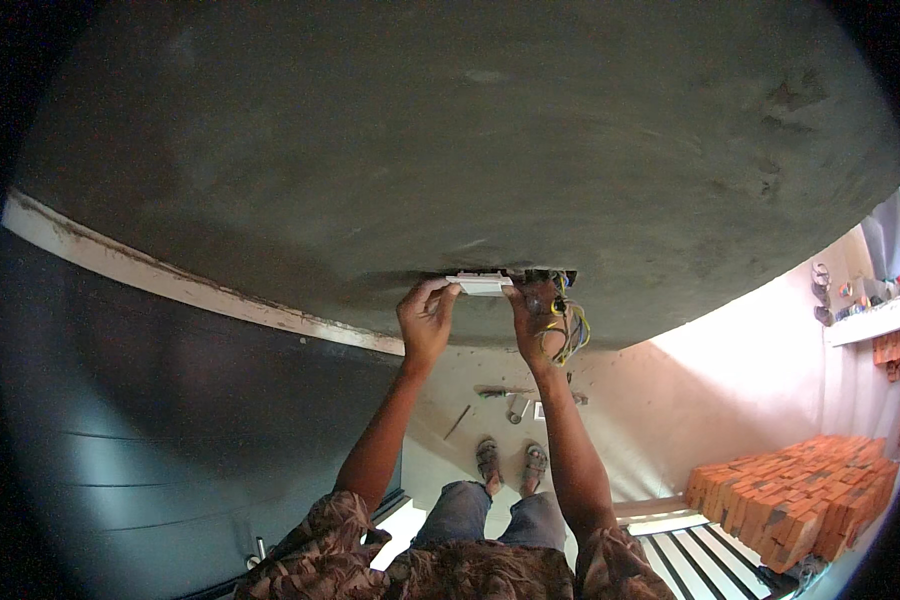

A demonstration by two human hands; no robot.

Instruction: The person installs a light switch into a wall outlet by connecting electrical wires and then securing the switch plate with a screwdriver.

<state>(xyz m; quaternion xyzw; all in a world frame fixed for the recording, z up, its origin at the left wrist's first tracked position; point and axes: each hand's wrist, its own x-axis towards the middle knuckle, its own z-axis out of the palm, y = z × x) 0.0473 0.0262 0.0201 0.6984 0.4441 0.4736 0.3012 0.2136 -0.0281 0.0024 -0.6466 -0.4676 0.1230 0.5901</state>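
Observation:
Both my arms reach up to a grey plastered wall (450, 130). A white switch plate (480, 284) is held flat against the wall's surface between my two hands. My left hand (425, 318) grips its left end with thumb and fingers. My right hand (535, 318) holds its right end, beside an open wall box (548, 275). A bundle of yellow, blue and dark wires (568, 325) hangs out of that box, just right of my right hand.
A dark panelled door (170, 420) with a white frame edge fills the left. Small tools and parts (515, 402) lie on the floor by my sandalled feet (510, 465). A stack of red bricks (800, 490) sits at lower right, a shelf (865, 322) above it.

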